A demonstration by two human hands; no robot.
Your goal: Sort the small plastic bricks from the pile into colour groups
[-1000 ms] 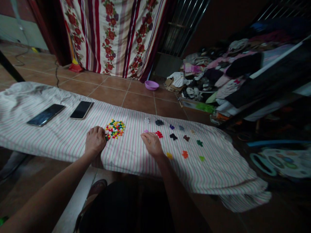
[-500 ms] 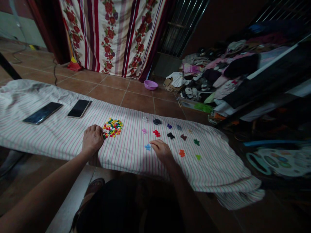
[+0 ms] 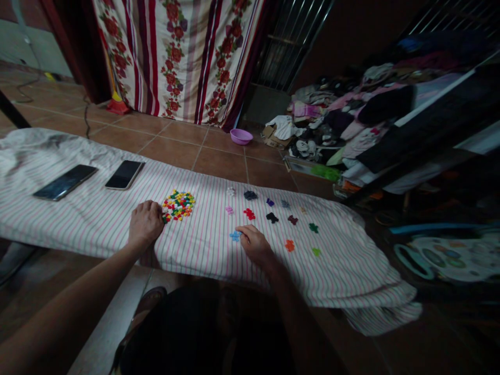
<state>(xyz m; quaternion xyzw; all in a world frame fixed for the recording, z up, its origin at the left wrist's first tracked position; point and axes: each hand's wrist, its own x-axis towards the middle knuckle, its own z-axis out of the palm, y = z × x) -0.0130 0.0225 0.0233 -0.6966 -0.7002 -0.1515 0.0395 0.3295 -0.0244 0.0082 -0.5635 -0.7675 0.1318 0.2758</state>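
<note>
My left hand (image 3: 146,223) rests on the striped cloth with its fingers curled, against the left edge of a mixed heap of small coloured pieces (image 3: 180,204); whatever is under its fingers is hidden. My right hand (image 3: 255,245) is at a small light blue cluster (image 3: 235,236), its index finger stretched out over it and its thumb a little apart. Around it lie clusters sorted by colour: red (image 3: 249,214), black (image 3: 272,218), pink (image 3: 229,210), orange (image 3: 289,245), lime green (image 3: 316,252), dark green (image 3: 313,227), brown (image 3: 292,220) and several others.
Two phones, one dark (image 3: 65,182) and one light-edged (image 3: 124,174), lie on the left of the striped cloth (image 3: 203,260). Beyond are a purple basin (image 3: 241,137) on the tiled floor, a flowered curtain (image 3: 187,57) and a heap of clothes (image 3: 351,114) at right.
My right hand has shifted slightly at the light blue cluster, its thumb now lower and apart from the index finger. My left hand stays beside the heap. The view has moved slightly.
</note>
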